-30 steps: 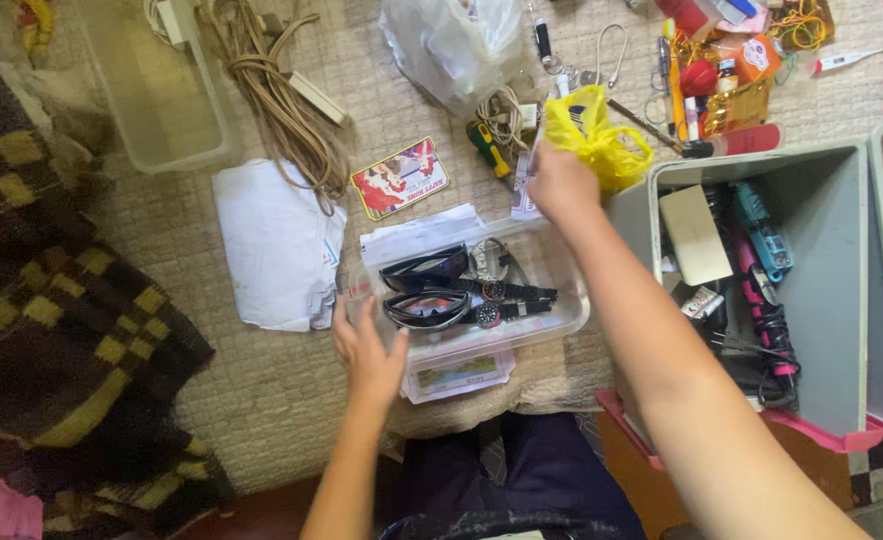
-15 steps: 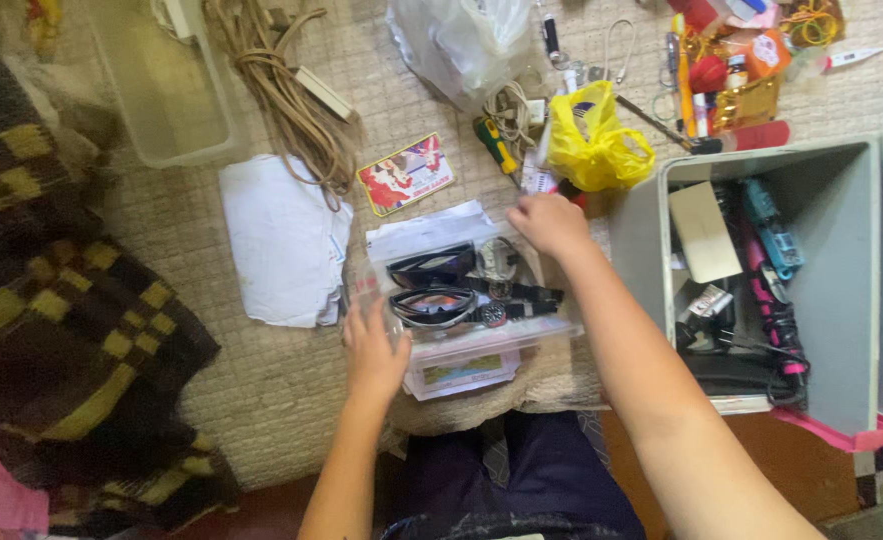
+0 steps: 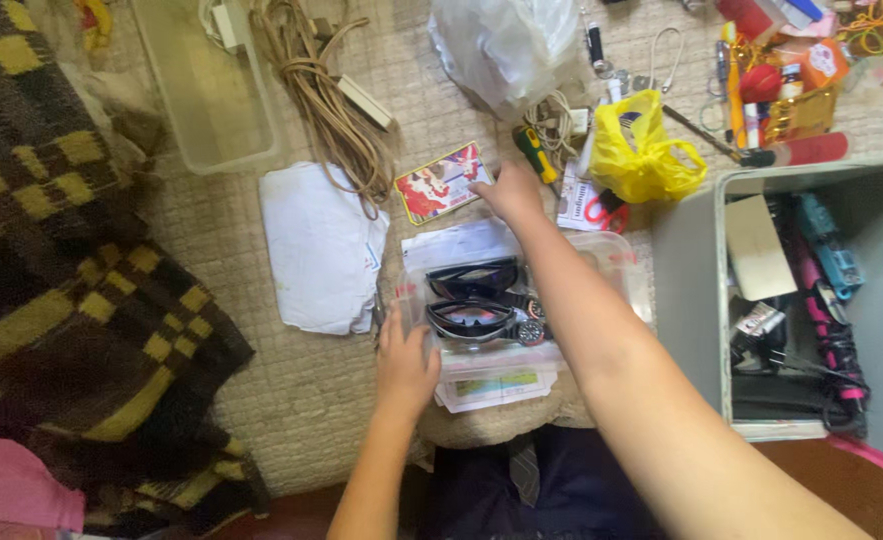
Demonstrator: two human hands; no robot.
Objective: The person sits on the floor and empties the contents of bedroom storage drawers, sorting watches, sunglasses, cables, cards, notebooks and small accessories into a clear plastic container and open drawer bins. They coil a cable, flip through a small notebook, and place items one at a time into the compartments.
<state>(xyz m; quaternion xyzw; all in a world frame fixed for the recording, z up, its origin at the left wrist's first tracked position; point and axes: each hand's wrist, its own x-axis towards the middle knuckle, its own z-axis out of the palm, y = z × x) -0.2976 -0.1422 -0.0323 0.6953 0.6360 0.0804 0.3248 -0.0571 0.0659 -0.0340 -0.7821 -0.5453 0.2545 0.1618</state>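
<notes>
A clear plastic box (image 3: 616, 262) rests on my lap, holding two pairs of dark sunglasses (image 3: 473, 300) and a wristwatch (image 3: 529, 328), with papers beneath it. My left hand (image 3: 404, 362) grips the box's near left corner. My right hand (image 3: 506, 192) reaches past the box's far edge, its fingertips on a red and white card (image 3: 439, 183) that lies on the beige mat. A yellow plastic bag (image 3: 639, 155) sits just right of that hand.
White folded paper (image 3: 319, 245) lies left of the box. A coil of tan rope (image 3: 326, 105), an empty clear tub (image 3: 206, 95) and a white plastic bag (image 3: 506, 45) lie beyond. A grey drawer (image 3: 686, 290) of tools stands right. A checked blanket (image 3: 56, 260) covers the left.
My right hand has moved left from the yellow bag, across the box's far edge, to the red and white card. My left hand has stayed on the box.
</notes>
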